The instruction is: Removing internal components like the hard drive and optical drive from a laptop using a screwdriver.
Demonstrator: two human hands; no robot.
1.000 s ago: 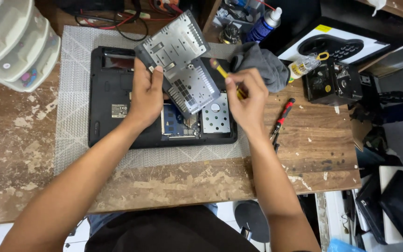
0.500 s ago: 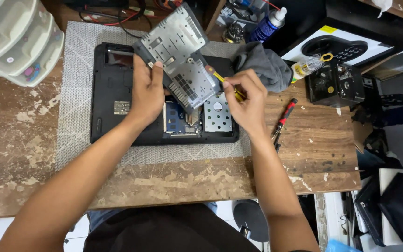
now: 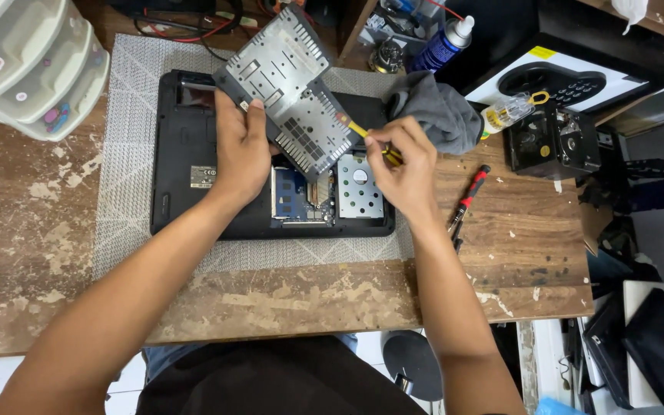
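Note:
A black laptop (image 3: 186,165) lies upside down on a grey mat (image 3: 128,100), its bay open and showing a circuit board and a silver drive (image 3: 360,188). My left hand (image 3: 241,146) grips the left edge of the grey metal bottom cover (image 3: 290,81), which is lifted and tilted above the laptop. My right hand (image 3: 403,165) holds a small yellow-handled screwdriver (image 3: 363,132) whose tip touches the cover's right edge.
A grey cloth (image 3: 436,111) lies beside the laptop. A red-and-black screwdriver (image 3: 466,200) rests on the worn wooden table (image 3: 286,300). White plastic drawers (image 3: 28,65) stand at the far left, a blue spray can (image 3: 443,42) and black boxes (image 3: 551,138) at the far right.
The cover has been lifted a little higher and tilted more toward the far side. Both hands moved slightly with it.

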